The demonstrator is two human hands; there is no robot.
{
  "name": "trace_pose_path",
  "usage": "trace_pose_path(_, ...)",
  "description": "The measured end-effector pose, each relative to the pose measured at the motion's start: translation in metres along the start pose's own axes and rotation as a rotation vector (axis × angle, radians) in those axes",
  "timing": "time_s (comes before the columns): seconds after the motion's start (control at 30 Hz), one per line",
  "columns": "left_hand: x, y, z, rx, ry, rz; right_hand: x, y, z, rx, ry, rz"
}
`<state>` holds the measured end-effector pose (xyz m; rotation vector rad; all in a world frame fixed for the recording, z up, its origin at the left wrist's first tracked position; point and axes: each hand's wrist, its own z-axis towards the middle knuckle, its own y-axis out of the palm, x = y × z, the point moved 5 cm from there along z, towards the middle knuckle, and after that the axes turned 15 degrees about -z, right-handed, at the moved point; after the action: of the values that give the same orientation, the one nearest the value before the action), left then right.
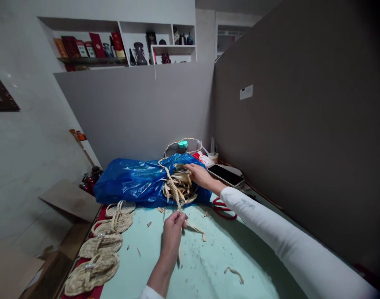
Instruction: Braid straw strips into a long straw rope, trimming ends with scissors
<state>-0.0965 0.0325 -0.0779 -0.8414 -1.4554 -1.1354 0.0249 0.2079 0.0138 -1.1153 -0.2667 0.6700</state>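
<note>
My left hand [173, 227] is closed in a pinch on the lower end of a braided husk cord [173, 189]. Loose strip ends stick out below and to the right of its fingers. The cord runs up over a heap of dried husk strips [188, 187] in the mouth of a blue plastic bag [130, 178], then loops behind it. At the right side of the heap, my right hand [198, 174] has its fingers closed on husk strips; its fingertips are partly hidden among them. Red-handled scissors [224, 209] lie below my right wrist.
Several woven straw sandals [99, 246] line the table's left edge. A smartphone [226, 175] lies right of the bag, near a cup [213, 157] of tools. Behind the bag stands a jar with a green lid [182, 144]. Husk scraps [235, 274] dot the pale green tabletop [146, 265]. Grey partitions [140, 112] enclose the table.
</note>
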Motion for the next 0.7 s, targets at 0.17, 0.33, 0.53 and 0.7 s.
trace_pose_path(0.17, 0.001, 0.002, 0.000, -0.014, -0.024, 0.039, -0.028, 0.035, 0.028, -0.270, -0.184, -0.240)
trace_pose_path(0.33, -0.001, 0.001, 0.003, -0.022, -0.031, 0.055, -0.014, 0.052, 0.051, -0.386, -0.123, -0.395)
trace_pose_path(0.53, -0.001, 0.000, 0.002, -0.015, -0.023, 0.056, 0.008, 0.050, 0.062, -0.392, -0.170, -0.363)
trace_pose_path(0.7, -0.001, 0.001, 0.000, -0.016, -0.027, 0.047, 0.018, 0.023, 0.055, -0.260, -0.277, -0.240)
